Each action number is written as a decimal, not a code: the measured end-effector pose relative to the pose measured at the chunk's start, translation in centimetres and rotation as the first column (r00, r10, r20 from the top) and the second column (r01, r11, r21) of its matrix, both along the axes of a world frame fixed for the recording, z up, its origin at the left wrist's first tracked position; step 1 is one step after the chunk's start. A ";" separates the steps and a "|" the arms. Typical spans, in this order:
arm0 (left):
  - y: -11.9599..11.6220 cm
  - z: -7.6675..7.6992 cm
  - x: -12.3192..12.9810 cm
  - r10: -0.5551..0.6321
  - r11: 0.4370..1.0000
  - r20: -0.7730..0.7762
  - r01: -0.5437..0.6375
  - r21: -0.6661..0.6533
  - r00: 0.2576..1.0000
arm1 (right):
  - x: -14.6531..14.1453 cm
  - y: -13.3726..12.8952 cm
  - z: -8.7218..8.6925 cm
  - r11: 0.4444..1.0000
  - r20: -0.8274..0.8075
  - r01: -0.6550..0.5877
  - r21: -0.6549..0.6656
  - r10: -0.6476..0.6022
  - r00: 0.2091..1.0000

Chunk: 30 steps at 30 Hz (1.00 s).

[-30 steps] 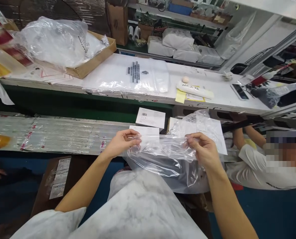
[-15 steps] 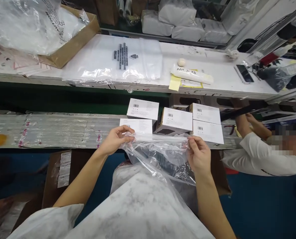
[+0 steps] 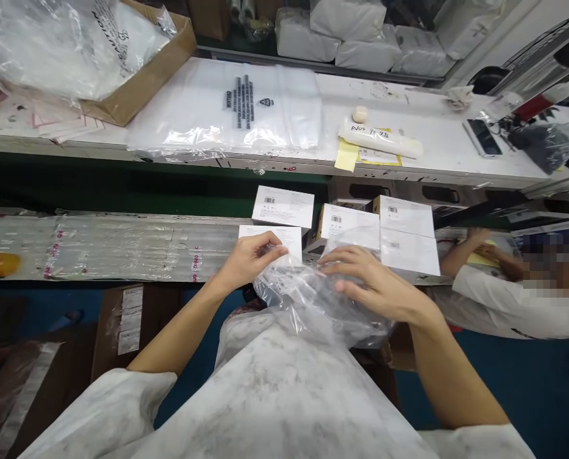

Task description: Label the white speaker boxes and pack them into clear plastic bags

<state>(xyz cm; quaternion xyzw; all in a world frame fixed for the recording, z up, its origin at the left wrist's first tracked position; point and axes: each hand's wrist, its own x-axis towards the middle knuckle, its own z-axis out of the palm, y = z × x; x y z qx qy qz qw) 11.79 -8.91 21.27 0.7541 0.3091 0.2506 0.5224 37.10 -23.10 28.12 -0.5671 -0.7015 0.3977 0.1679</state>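
Clear plastic bag between two bare hands, with white boxes beyond

The clear plastic bag [image 3: 303,296] lies in front of the person's torso, crumpled, its upper part at the near edge of the lower counter [image 3: 116,248]. The left hand [image 3: 253,258] has a narrow grip, thumb and fingertips pinching the bag's edge; the right hand [image 3: 373,280] has a looser, wider grip, fingers spread against the film. Whether the bag holds anything cannot be told.

Containers: at upper left, an open cardboard tray [image 3: 162,70] holds crumpled printed bags [image 3: 69,54], which rise above its rim. White boxes [image 3: 284,205], some showing barcodes, stand close together just beyond the hands; their contents are hidden. The bag and fingers partly cover the nearest ones. A brown carton [image 3: 109,319] with white labels is below the lower counter, at left.

Surroundings: the upper counter [image 3: 437,140] carries flat printed sheets of plastic [image 3: 284,108], a white roll [image 3: 382,140] with handwriting, a round beige ball [image 3: 359,115], a yellow note [image 3: 346,155] and a phone [image 3: 487,137]. An orange ring [image 3: 0,264] lies at the lower counter's left end. A co-worker [image 3: 494,287] is at right
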 end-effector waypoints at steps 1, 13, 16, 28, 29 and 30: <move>0.0 0.1 -0.2 0.028 1.000 0.016 -0.028 -0.003 0.999 | -0.7 0.2 0.0 1.000 -0.014 -0.001 -0.009 0.001 1.000; 0.4 -0.9 -2.6 0.126 0.867 0.070 -0.076 -0.492 0.989 | -2.0 3.0 -1.1 0.946 -0.045 0.322 0.039 -0.320 0.946; 0.3 -1.6 -3.2 0.009 0.888 0.086 0.031 -0.459 0.996 | -3.1 3.4 -0.6 0.934 -0.129 0.273 0.229 -0.249 0.960; 2.0 -0.9 -3.8 0.164 0.913 0.108 -0.109 -0.394 0.981 | -3.1 5.8 -0.9 0.911 -0.095 0.405 0.083 -0.397 0.913; 2.4 -0.5 -3.5 0.170 0.931 0.106 -0.125 -0.343 0.980 | -3.2 6.1 -0.3 0.908 -0.075 0.407 0.097 -0.401 0.913; 2.9 0.0 -3.3 0.184 0.947 0.111 -0.146 -0.287 0.977 | -3.2 6.4 0.2 0.900 -0.050 0.420 0.119 -0.416 0.908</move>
